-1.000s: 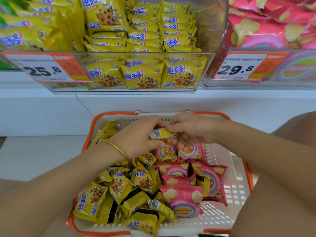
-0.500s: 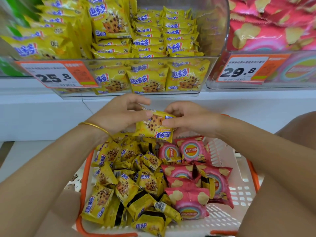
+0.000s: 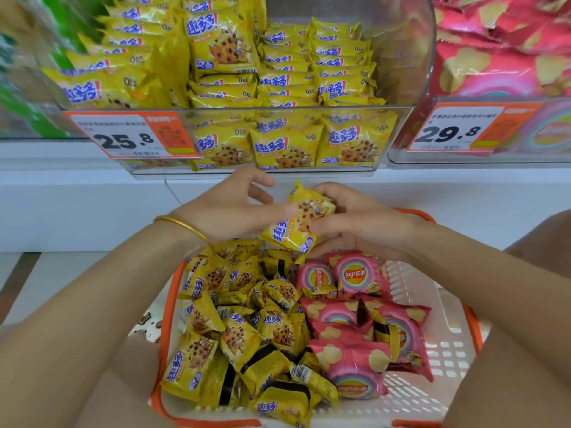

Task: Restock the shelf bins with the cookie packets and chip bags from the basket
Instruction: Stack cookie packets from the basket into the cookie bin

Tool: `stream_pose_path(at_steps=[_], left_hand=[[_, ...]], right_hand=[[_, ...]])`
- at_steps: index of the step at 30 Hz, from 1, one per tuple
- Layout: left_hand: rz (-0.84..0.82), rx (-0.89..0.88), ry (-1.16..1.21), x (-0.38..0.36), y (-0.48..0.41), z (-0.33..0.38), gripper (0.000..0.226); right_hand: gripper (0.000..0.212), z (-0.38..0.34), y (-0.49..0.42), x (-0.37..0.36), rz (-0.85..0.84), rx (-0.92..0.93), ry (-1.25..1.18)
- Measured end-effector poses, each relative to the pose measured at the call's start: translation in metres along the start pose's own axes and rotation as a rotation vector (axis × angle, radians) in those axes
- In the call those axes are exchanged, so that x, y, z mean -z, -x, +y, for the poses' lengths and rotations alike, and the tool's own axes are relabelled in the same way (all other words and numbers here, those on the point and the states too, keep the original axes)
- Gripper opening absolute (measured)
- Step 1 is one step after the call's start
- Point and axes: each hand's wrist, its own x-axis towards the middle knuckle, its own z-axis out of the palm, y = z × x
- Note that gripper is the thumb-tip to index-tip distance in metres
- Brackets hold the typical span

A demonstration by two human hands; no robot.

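Observation:
A yellow cookie packet [image 3: 296, 225] hangs tilted above the basket's far end, held between both hands. My left hand [image 3: 228, 208], with a gold bangle at the wrist, presses it from the left with the thumb, fingers spread. My right hand [image 3: 355, 223] grips its right side. Below, the white basket with an orange rim [image 3: 445, 356] holds several yellow cookie packets [image 3: 234, 329] on its left and pink chip bags [image 3: 355, 335] on its right. The clear cookie bin [image 3: 398, 88] on the shelf is nearly full, with room at its upper right. The chip bin [image 3: 408, 156] stands to the right.
Orange price tags read 25.8 [image 3: 129, 135] on the cookie bin and 29.8 [image 3: 454, 129] on the chip bin. A white shelf ledge [image 3: 77, 196] runs under the bins. Green packets [image 3: 18, 97] fill a bin at far left. My knees flank the basket.
Both hands lifted a cookie packet out of the basket and raised it toward the shelf. The packet now tilts more upright. The view moved closer to the bins.

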Motion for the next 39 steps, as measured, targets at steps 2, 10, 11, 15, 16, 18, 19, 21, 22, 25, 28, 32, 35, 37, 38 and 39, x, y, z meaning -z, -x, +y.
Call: stream_pose_path(at_steps=[2, 10, 11, 15, 16, 18, 19, 21, 22, 25, 28, 32, 35, 37, 38, 39], left_hand=[[-0.079, 0.002, -0.003, -0.001, 0.002, -0.002, 0.049], [0.061, -0.425, -0.052, 0.012, 0.011, 0.015, 0.033], [0.133, -0.51, -0.037, 0.016, 0.014, 0.02, 0.031], [0.589, -0.821, -0.297, 0.041, 0.02, 0.033, 0.019], [0.701, -0.832, -0.436, 0.051, 0.017, 0.032, 0.023], [0.82, -0.763, -0.654, 0.069, 0.01, 0.025, 0.031], [0.842, -0.713, -0.733, 0.075, 0.006, 0.021, 0.033], [0.875, -0.646, -0.886, 0.079, -0.001, 0.012, 0.034], [0.889, -0.637, -0.941, 0.078, -0.003, 0.009, 0.034], [0.905, -0.644, -1.008, 0.076, -0.006, 0.006, 0.036], [0.914, -0.663, -1.022, 0.079, -0.007, 0.004, 0.039], [0.918, -0.662, -1.044, 0.078, -0.008, 0.004, 0.045], [0.916, -0.67, -1.049, 0.078, -0.009, 0.003, 0.045], [0.913, -0.687, -1.042, 0.079, -0.008, 0.001, 0.044], [0.908, -0.699, -1.034, 0.079, -0.008, 0.0, 0.043], [0.902, -0.713, -1.021, 0.079, -0.007, 0.0, 0.042]], right_hand=[[0.034, -0.003, 0.002, 0.0, -0.032, -0.007, -0.024], [0.042, -0.042, 0.016, -0.009, 0.145, 0.255, 0.464], [0.043, -0.055, 0.019, -0.011, 0.145, 0.304, 0.473], [0.043, -0.111, 0.023, -0.023, 0.245, 0.469, 0.549], [0.038, -0.124, 0.019, -0.027, 0.308, 0.507, 0.596], [0.033, -0.145, 0.001, -0.033, 0.45, 0.562, 0.686], [0.034, -0.153, -0.012, -0.035, 0.513, 0.583, 0.719], [0.041, -0.163, -0.042, -0.036, 0.6, 0.61, 0.796], [0.044, -0.166, -0.057, -0.038, 0.626, 0.609, 0.843], [0.04, -0.168, -0.093, -0.045, 0.651, 0.602, 1.005], [0.037, -0.166, -0.108, -0.046, 0.733, 0.623, 1.114], [0.038, -0.161, -0.106, -0.048, 0.749, 0.591, 1.25], [0.04, -0.161, -0.102, -0.054, 0.763, 0.563, 1.397], [0.043, -0.162, -0.098, -0.053, 0.767, 0.554, 1.415], [0.044, -0.161, -0.095, -0.051, 0.768, 0.561, 1.415], [0.046, -0.16, -0.093, -0.05, 0.77, 0.574, 1.414]])
